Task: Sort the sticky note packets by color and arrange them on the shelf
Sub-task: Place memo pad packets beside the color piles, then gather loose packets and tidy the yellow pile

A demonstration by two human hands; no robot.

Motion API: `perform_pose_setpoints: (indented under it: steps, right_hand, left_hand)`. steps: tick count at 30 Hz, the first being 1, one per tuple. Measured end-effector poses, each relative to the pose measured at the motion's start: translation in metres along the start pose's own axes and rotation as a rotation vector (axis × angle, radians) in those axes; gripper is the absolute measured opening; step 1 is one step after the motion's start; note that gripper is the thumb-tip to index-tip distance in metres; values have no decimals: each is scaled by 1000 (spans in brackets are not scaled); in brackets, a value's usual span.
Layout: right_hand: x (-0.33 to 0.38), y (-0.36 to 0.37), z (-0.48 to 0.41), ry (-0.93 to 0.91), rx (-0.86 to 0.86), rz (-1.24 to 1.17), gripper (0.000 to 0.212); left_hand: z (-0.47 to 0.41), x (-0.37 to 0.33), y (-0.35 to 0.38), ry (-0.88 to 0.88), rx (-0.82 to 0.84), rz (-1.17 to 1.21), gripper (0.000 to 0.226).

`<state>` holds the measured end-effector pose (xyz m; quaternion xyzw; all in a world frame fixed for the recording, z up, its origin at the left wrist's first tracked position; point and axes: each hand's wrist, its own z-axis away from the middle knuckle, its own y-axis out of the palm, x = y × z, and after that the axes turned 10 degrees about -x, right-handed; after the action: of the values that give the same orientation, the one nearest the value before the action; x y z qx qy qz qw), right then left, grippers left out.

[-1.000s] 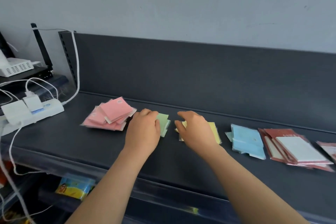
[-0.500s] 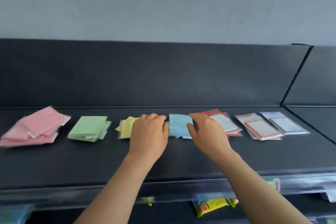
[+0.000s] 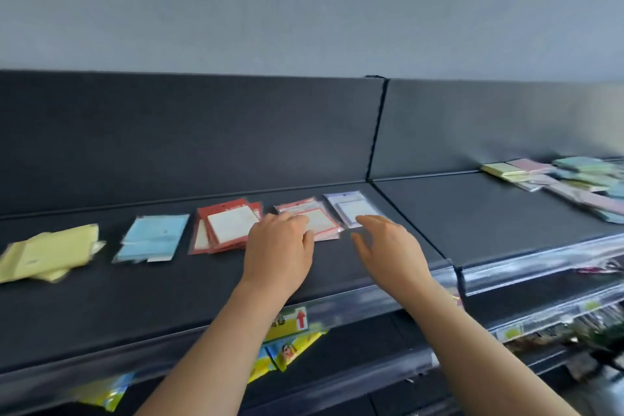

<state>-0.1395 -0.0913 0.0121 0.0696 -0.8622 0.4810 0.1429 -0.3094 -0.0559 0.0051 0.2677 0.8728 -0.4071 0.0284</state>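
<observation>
Your left hand [image 3: 278, 246] rests fingers-down on the pink packets [image 3: 317, 221]; your right hand [image 3: 388, 246], fingers loosely apart and empty, hovers just short of the purple packet [image 3: 349, 208].

Grey wall [image 3: 304, 10], yellow cartoon packets [image 3: 287, 351] hanging below, red-arrow label [image 3: 301, 319]
</observation>
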Motion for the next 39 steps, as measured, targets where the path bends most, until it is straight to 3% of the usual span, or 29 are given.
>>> perform_pose_setpoints:
  steps: [15, 30, 39]
  right_hand:
    - [-178, -34, -30, 198, -23, 28, 41]
    - [-306, -27, -126, 342, -47, 40, 41]
    - [-417, -20, -178, 328, 5, 65, 37]
  left_hand:
    - [-57, -142, 121, 102, 146, 88, 28]
    - [-147, -222, 233, 165, 283, 81, 30]
    - [-176, -269, 305, -4, 383, 60, 29]
